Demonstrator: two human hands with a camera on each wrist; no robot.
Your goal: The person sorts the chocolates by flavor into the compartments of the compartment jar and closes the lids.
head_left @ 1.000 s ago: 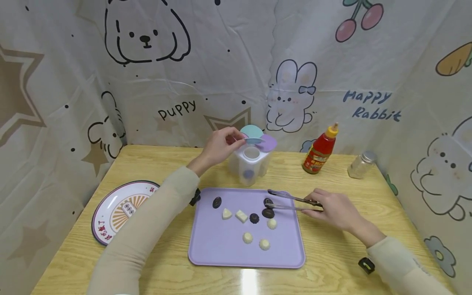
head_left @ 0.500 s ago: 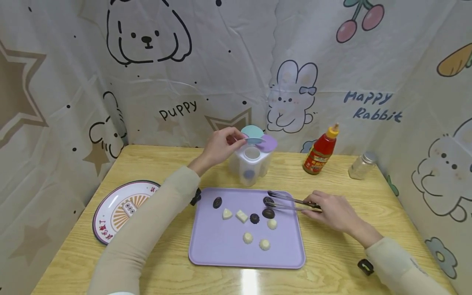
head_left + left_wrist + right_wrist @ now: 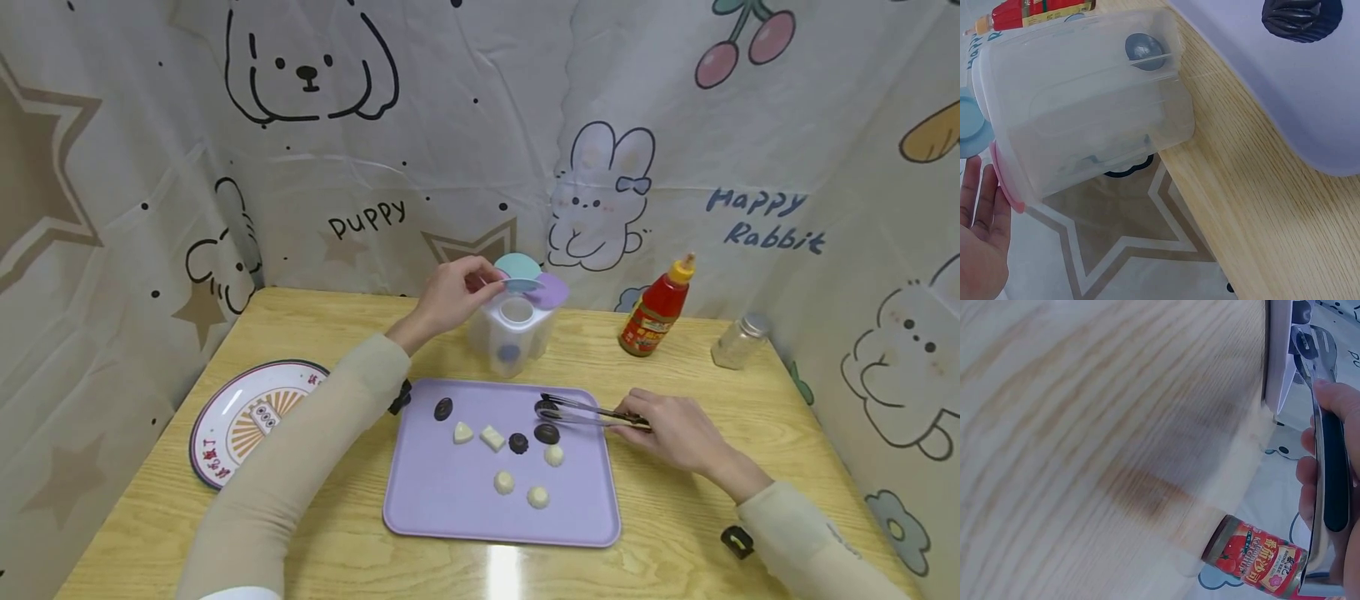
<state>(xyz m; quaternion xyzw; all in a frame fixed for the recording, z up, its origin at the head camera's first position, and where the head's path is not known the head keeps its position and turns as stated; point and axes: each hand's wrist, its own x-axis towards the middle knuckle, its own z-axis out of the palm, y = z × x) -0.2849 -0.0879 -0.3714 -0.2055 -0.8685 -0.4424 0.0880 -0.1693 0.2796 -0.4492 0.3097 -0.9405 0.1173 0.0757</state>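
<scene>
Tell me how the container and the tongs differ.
The container is broad and translucent; the tongs are slender and opaque. The container stands beyond the tray; the tongs reach over the tray. The left hand pinches the container's blue lid; the right hand grips the tongs. Both are being handled.

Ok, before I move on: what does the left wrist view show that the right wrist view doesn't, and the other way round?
Only the left wrist view: the translucent plastic container, its round light-blue lid, and the left hand beside them.

Only the right wrist view: the right hand, gripping silver metal tongs with dark handles.

Both: the red sauce bottle with a printed label, the pale purple tray, the light wooden tabletop and the white patterned cloth.
</scene>
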